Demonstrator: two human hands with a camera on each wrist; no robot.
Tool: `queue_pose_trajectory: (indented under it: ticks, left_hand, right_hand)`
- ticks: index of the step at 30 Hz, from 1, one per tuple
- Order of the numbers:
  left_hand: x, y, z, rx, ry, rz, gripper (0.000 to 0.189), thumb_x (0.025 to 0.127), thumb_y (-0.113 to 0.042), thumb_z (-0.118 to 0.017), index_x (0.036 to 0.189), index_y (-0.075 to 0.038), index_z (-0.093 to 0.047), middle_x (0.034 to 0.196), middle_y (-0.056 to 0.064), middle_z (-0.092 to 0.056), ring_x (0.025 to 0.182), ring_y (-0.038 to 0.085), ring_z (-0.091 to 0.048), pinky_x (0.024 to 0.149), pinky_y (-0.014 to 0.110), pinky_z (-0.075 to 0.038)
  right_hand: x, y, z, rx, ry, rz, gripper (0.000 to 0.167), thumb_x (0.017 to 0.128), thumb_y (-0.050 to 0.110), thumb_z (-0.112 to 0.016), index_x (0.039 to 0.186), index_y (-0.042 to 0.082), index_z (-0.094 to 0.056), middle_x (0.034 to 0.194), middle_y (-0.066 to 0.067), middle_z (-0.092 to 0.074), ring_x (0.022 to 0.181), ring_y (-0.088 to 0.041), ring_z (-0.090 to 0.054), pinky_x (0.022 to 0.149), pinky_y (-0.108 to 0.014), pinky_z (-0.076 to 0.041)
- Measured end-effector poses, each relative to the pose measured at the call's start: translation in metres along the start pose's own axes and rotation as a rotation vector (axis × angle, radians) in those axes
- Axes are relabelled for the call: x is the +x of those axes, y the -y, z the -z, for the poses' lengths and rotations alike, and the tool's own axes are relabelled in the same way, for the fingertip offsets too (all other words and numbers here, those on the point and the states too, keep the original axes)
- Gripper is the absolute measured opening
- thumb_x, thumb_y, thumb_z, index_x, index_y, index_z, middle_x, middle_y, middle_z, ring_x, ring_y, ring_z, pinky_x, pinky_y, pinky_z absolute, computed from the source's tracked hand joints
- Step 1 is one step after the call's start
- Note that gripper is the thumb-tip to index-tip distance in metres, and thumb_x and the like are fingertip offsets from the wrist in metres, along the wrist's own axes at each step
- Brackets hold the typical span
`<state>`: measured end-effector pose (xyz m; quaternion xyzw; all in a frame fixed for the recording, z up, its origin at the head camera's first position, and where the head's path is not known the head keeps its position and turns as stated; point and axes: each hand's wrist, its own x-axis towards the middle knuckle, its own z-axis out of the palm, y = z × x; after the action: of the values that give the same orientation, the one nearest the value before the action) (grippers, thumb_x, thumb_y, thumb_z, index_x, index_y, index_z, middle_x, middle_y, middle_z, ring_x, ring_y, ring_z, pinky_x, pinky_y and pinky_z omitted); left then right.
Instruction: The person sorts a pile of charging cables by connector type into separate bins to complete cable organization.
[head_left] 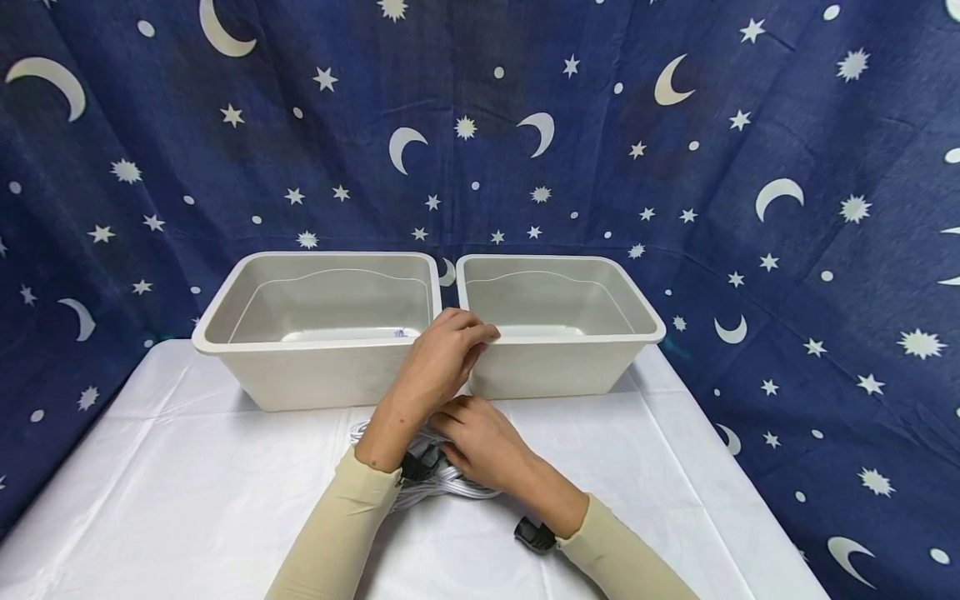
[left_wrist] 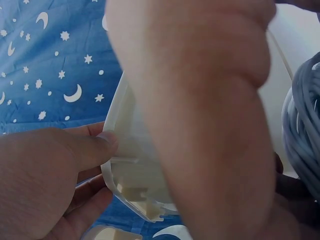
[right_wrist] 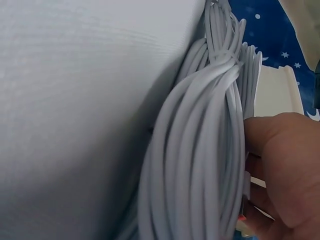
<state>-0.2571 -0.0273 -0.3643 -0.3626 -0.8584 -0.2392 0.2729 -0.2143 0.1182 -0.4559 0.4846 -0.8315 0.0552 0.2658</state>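
Two off-white rectangular bins stand side by side in the head view, the left bin [head_left: 285, 367] and the right bin [head_left: 570, 367]. My left hand [head_left: 446, 346] reaches across to the right bin's front left corner; in the left wrist view its thumb and fingers pinch the rim [left_wrist: 114, 112]. Below it, my right hand [head_left: 483, 442] holds the side of a coil of white cable [head_left: 450, 485]. Up close in the right wrist view, the coiled cable [right_wrist: 190, 145] is gathered at a narrow neck. In the left wrist view my right arm [left_wrist: 200, 115] hides much of the bin.
A white cloth [head_left: 150, 492] covers the table. Behind the bins hangs a dark blue curtain [head_left: 480, 83] with moons and stars. Inside the left bin lies a small blue mark [head_left: 401, 332]. A dark wrist device [head_left: 534, 535] sits at my right wrist.
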Motion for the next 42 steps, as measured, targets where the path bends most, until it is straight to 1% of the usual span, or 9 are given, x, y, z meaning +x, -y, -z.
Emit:
queue_pose_trajectory:
  ticks: [4, 10, 17, 26, 33, 36, 42]
  left_hand:
    - [0.001, -0.001, 0.000, -0.002, 0.006, 0.003, 0.021, 0.102, -0.004, -0.068, 0.116, -0.015, -0.079, 0.111, -0.001, -0.074, 0.115, 0.021, -0.063, 0.104, 0.034, -0.051]
    - [0.000, -0.001, 0.000, -0.001, -0.007, -0.001, 0.020, 0.102, -0.004, -0.069, 0.115, -0.014, -0.080, 0.111, -0.001, -0.074, 0.114, 0.021, -0.063, 0.103, 0.034, -0.051]
    - [-0.001, -0.001, 0.000, 0.003, -0.011, -0.002, 0.020, 0.102, -0.004, -0.069, 0.115, -0.014, -0.080, 0.111, -0.001, -0.074, 0.114, 0.021, -0.063, 0.102, 0.034, -0.051]
    - [-0.001, -0.002, 0.001, -0.009, -0.019, 0.002, 0.019, 0.102, -0.003, -0.069, 0.114, -0.014, -0.080, 0.110, -0.001, -0.074, 0.114, 0.021, -0.062, 0.103, 0.034, -0.051]
    - [0.000, -0.002, 0.001, -0.003, -0.015, 0.010, 0.020, 0.101, -0.003, -0.069, 0.114, -0.014, -0.080, 0.110, -0.001, -0.074, 0.114, 0.021, -0.063, 0.103, 0.034, -0.051]
    - [0.000, -0.002, 0.001, 0.001, -0.016, 0.011, 0.021, 0.100, -0.002, -0.070, 0.114, -0.013, -0.080, 0.110, 0.000, -0.075, 0.114, 0.021, -0.063, 0.102, 0.034, -0.052]
    - [0.001, -0.002, 0.000, -0.005, -0.015, 0.018, 0.021, 0.100, -0.002, -0.070, 0.115, -0.013, -0.080, 0.111, 0.000, -0.075, 0.114, 0.021, -0.063, 0.103, 0.034, -0.052]
  right_hand:
    - [0.000, 0.000, -0.001, 0.007, -0.013, -0.009, 0.043, 0.078, 0.016, -0.086, 0.118, 0.010, -0.072, 0.118, -0.003, -0.070, 0.108, -0.021, -0.068, 0.098, -0.038, -0.054]
    - [-0.001, 0.001, -0.001, 0.003, -0.036, -0.004, 0.041, 0.077, 0.015, -0.086, 0.115, 0.009, -0.072, 0.115, -0.003, -0.070, 0.105, -0.021, -0.068, 0.095, -0.037, -0.055]
    - [0.000, 0.001, 0.001, 0.009, -0.039, -0.011, 0.037, 0.079, 0.015, -0.085, 0.114, 0.011, -0.073, 0.115, -0.001, -0.071, 0.105, -0.020, -0.068, 0.096, -0.036, -0.054]
    - [0.000, 0.001, 0.008, 0.005, -0.061, -0.027, 0.033, 0.082, 0.015, -0.084, 0.114, 0.013, -0.073, 0.115, 0.000, -0.071, 0.106, -0.021, -0.067, 0.091, -0.038, -0.055]
    - [0.001, -0.001, 0.014, 0.004, -0.077, -0.039, 0.032, 0.085, 0.011, -0.080, 0.115, 0.012, -0.073, 0.115, 0.000, -0.070, 0.107, -0.021, -0.066, 0.093, -0.036, -0.054]
    - [0.001, -0.002, 0.016, 0.007, -0.076, -0.044, 0.034, 0.085, 0.010, -0.079, 0.118, 0.011, -0.073, 0.117, 0.000, -0.071, 0.107, -0.021, -0.066, 0.094, -0.036, -0.054]
    - [0.001, -0.005, 0.022, 0.009, -0.070, -0.073, 0.037, 0.084, 0.008, -0.081, 0.119, 0.010, -0.072, 0.117, -0.001, -0.070, 0.109, -0.022, -0.064, 0.096, -0.036, -0.053]
